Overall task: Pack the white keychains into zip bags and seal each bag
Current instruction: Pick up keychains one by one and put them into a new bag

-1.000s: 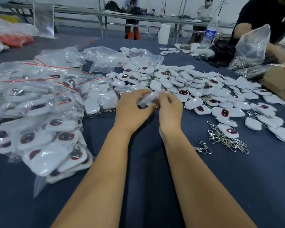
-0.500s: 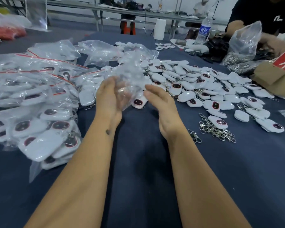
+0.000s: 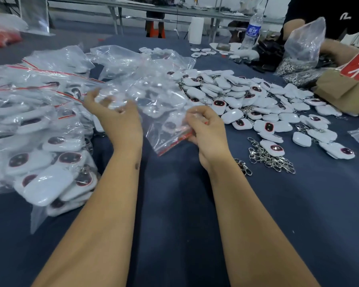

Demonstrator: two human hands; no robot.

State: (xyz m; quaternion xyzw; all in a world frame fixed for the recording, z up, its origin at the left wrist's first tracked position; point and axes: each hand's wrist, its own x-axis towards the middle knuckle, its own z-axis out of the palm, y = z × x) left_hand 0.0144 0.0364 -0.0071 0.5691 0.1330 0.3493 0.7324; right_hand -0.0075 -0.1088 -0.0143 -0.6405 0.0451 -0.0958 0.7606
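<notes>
Through the head camera I look down at a desk (image 3: 174, 204) covered in dark blue cloth, with two bare forearms reaching forward from the bottom edge.

My right hand (image 3: 207, 129) pinches the red-striped seal edge of a clear zip bag (image 3: 164, 112), thumb and curled fingers closed on the plastic. The bag is lifted off the cloth and stretches away from the seal toward the upper left. My left hand (image 3: 118, 117) is raised at the far end of that bag with fingers spread and bent; the plastic there is blurred, and I cannot tell whether those fingers actually grip it. Something white shows through the bag, but I cannot tell whether it sits inside or lies behind it.

To the right of the hands, a wide heap of loose white keychains (image 3: 247, 100) covers the cloth; many show a dark oval face ringed in red. Near the right wrist lies a small tangle of silver metal clasps (image 3: 272, 158).

To the left, a big pile of filled zip bags (image 3: 39, 131) holds more of the white pieces, their red seal lines visible.

At the far right another person's arm holds a clear bag of metal parts (image 3: 303, 46). A water bottle (image 3: 252, 31) stands upright near it, and a brown cardboard box (image 3: 340, 90) sits at the right edge.
</notes>
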